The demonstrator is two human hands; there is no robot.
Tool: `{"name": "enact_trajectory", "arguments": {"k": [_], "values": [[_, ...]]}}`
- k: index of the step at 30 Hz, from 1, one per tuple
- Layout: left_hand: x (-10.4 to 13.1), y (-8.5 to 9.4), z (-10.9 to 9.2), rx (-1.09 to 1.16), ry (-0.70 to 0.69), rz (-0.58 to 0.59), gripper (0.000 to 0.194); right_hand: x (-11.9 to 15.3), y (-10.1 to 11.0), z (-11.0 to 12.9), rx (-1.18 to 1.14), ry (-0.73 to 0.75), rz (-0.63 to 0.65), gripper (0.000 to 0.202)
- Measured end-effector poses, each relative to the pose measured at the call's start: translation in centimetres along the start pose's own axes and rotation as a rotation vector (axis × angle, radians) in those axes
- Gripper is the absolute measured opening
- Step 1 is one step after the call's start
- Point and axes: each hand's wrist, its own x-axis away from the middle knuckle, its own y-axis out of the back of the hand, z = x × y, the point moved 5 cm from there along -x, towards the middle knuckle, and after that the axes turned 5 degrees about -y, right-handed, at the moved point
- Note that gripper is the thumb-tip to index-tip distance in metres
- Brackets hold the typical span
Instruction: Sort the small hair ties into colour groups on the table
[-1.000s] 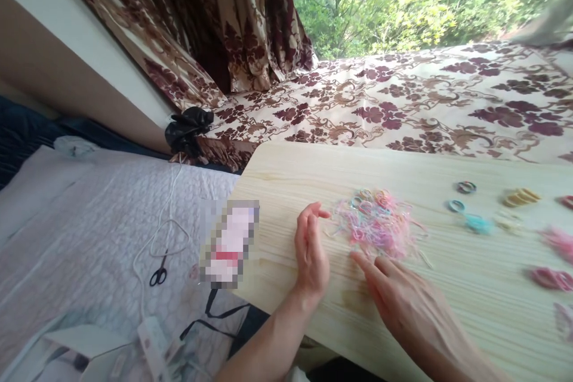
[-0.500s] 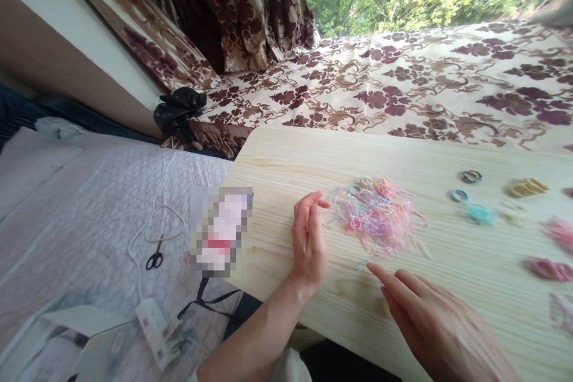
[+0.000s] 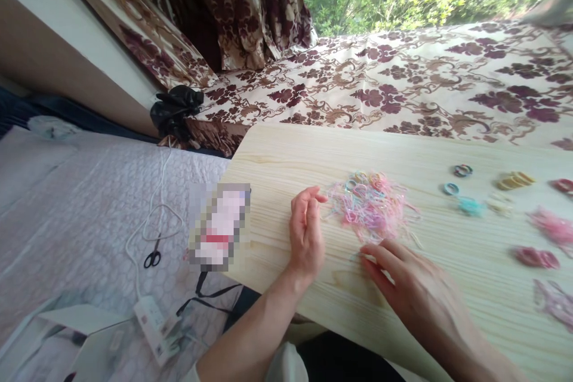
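While a tangled pile of pink, lilac, blue and yellow bands is sitting mid-worktop, a pale blue band is lying just outside it at seven o'clock. With the pile as the clock's centre, the right hand is coming in from five o'clock, its fingers bunching downward and the tips reaching that blue band; whether they are pinching it, I cannot tell. At nine o'clock, the left hand is resting just beside the pile, fingers loosely curving, slightly parted, palm facing inward.

Farther out, sorted bands are lying around three o'clock: dark ones, a turquoise bunch, yellow ones and a pink bunch. Rose ones are lying between three and four, with a lilac bunch nearer four.

A pixelated item is lying at nine on the edge of the worktop. Beyond it, scissors are lying on the bed, between eight and nine; a power strip is lying at eight. Floral cloth is spreading across twelve.
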Motion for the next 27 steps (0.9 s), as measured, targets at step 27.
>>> {"name": "enact_trajectory", "arguments": {"k": [27], "values": [[0.0,0.0,0.1,-0.008,0.029,0.016,0.03,1.8,5.1,-7.1,0.037,-0.343,-0.087,0.03]]}}
